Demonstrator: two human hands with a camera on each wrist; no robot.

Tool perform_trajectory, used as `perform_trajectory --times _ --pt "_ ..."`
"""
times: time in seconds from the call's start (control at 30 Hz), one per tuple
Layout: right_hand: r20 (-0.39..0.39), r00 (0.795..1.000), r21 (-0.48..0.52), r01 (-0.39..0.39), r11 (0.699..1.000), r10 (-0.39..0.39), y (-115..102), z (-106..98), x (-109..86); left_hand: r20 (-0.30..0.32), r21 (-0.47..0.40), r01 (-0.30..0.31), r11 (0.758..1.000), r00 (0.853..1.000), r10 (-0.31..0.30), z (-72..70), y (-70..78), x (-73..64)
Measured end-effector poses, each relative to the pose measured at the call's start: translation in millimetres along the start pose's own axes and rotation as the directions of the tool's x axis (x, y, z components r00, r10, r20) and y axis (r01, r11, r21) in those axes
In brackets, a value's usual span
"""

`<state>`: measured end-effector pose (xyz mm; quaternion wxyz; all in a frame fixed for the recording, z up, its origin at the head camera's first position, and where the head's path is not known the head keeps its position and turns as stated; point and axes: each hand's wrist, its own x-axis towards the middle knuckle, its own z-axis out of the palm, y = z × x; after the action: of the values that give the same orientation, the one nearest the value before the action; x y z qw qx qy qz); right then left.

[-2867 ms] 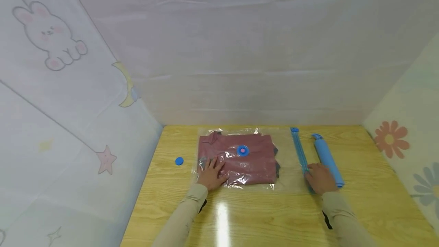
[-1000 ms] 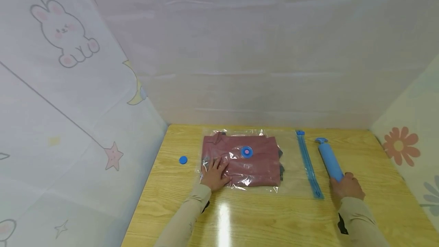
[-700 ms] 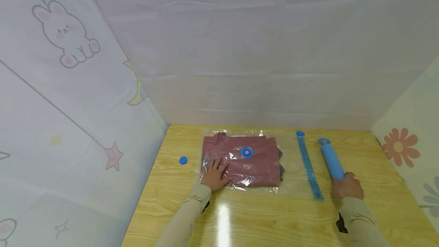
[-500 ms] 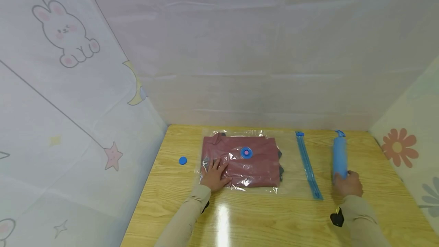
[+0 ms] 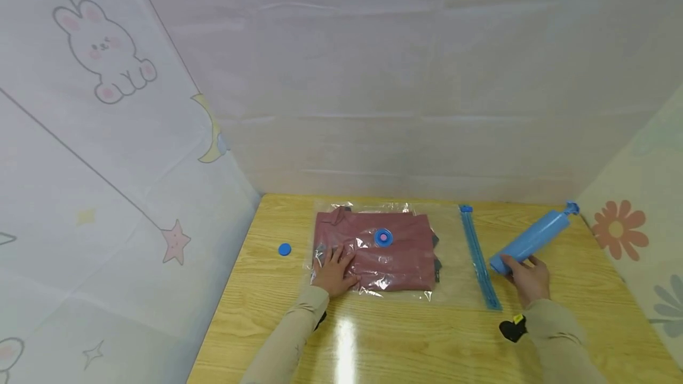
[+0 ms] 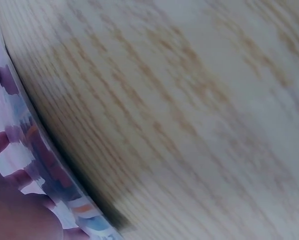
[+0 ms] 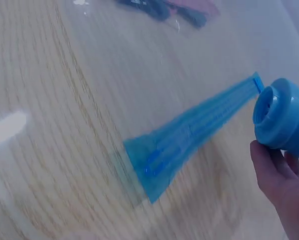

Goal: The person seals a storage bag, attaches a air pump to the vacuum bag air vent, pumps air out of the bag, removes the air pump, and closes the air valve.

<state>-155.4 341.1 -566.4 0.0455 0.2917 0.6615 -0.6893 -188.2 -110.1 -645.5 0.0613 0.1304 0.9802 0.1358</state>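
On a wood-grained table [image 5: 421, 345] between pale walls [image 5: 363, 88]: blue disc [image 5: 284, 249]; left hand [image 5: 332, 276], fingers spread on clear bag [image 5: 453, 253]; right hand [image 5: 530, 280] pinching pump [image 5: 536, 237].

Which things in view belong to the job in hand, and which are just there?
Likely the job:
pump, held by right hand
clear bag, under left hand
folded cloth inside it
loose cap, probably the bag's

Just around:
table
printed walls

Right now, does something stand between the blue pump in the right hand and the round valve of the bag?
Nothing visible blocks the way from the pump to the valve: only the bag and its zip strip lie low along that path. The left hand rests left of the valve.
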Motion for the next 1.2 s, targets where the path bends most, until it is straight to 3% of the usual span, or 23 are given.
perform_trajectory --times 0.1,0.23,0.37,0.47,0.57,0.87,1.2 --pt "0.042 0.997 0.005 0.070 0.998 -0.070 -1 11 -2.3 -0.003 0.010 0.000 1.000 1.000 0.000 0.5 -0.1 0.3" --pt "0.044 0.989 0.009 0.140 0.990 -0.140 -2 27 -1.3 0.004 -0.009 0.003 1.000 1.000 -0.003 -2.3 2.1 0.4" --pt "0.059 0.978 -0.130 0.207 0.970 -0.201 -4 43 0.2 0.008 -0.034 0.010 0.999 1.000 -0.009 -5.1 3.7 0.1" --pt "0.084 0.963 -0.260 0.269 0.927 -0.256 -8 56 -1.5 0.013 -0.024 0.015 1.000 1.000 -0.015 -5.5 3.9 -0.1" --pt "0.111 0.949 -0.300 0.314 0.901 -0.294 -12 68 -5.5 0.020 -0.018 0.018 1.000 1.000 -0.018 -7.3 5.0 -0.9" --pt "0.230 0.926 -0.281 0.358 0.890 -0.300 -22 98 -6.0 0.039 -0.009 0.020 1.000 0.999 -0.020 -20.7 12.7 -3.7" --pt "0.297 0.911 -0.266 0.367 0.891 -0.287 -31 134 -8.5 0.019 0.038 0.022 0.999 1.000 -0.023 -7.5 7.7 1.9"
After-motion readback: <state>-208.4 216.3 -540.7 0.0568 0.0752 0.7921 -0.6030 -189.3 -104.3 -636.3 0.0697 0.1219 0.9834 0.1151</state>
